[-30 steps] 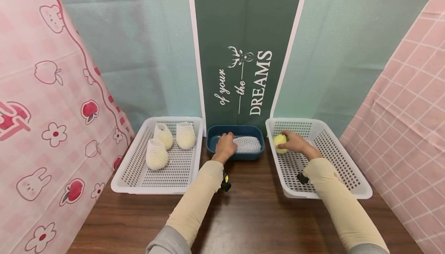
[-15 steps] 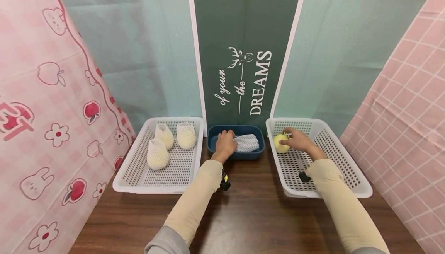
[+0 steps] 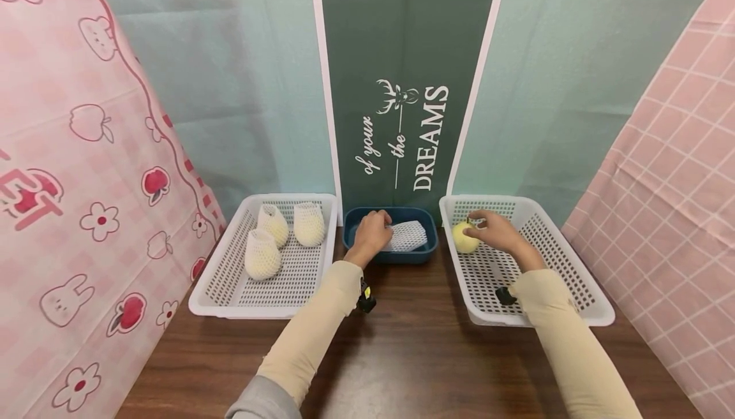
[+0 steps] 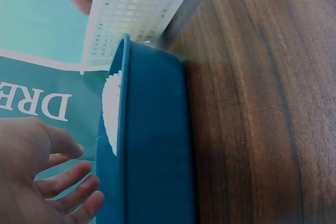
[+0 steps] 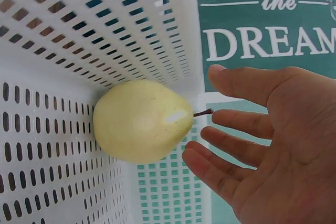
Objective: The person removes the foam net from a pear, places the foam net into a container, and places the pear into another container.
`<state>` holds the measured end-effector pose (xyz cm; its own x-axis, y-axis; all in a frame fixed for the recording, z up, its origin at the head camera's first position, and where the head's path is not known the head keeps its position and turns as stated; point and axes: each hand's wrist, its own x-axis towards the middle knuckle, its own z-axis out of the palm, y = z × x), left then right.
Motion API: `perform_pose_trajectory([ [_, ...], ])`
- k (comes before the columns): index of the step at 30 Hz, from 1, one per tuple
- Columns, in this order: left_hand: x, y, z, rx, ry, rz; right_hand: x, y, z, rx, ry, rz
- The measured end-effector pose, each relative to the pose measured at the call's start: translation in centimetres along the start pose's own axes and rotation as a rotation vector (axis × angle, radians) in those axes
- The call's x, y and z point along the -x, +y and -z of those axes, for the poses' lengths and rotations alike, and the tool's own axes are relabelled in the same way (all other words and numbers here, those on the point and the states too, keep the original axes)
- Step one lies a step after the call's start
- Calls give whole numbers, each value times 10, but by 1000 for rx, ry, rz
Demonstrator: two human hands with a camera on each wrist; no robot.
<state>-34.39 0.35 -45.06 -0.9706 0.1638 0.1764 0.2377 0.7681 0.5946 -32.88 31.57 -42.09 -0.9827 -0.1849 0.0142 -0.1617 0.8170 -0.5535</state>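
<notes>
A yellow-green pear [image 3: 465, 238] sits in the right white basket [image 3: 600, 314], near its left wall. My right hand [image 3: 498, 233] is beside it, and in the right wrist view its spread fingers stand apart from the pear's body, fingertips near the stem. Over the left part of the blue tray [image 3: 427, 256] is my left hand [image 3: 372, 234]. Its loosely bent fingers hold nothing in the left wrist view. White foam fruit netting [image 3: 409, 236] lies in that tray, just right of the left hand; its left end is hidden by the hand.
On the left stands another white basket [image 3: 198, 304] with three netted pears [image 3: 263, 256] inside. Both baskets and the tray rest on a brown wooden table [image 3: 425, 355]. Behind them hangs a green cloth [image 3: 413, 36], with pink cloth [image 3: 683, 151] at the sides.
The right hand has opened away from the pear and shifted slightly right. The foam netting in the tray looks narrower than a second ago. The left hand has risen slightly.
</notes>
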Motion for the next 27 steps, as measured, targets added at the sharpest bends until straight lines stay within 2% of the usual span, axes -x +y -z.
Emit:
perform_pose_trajectory([
  [15,5,7,20,148,-14,10,13,-19,0,-41,33,21],
  [27,13,9,29,180,-22,-33,21,-41,-7,-54,53,64],
])
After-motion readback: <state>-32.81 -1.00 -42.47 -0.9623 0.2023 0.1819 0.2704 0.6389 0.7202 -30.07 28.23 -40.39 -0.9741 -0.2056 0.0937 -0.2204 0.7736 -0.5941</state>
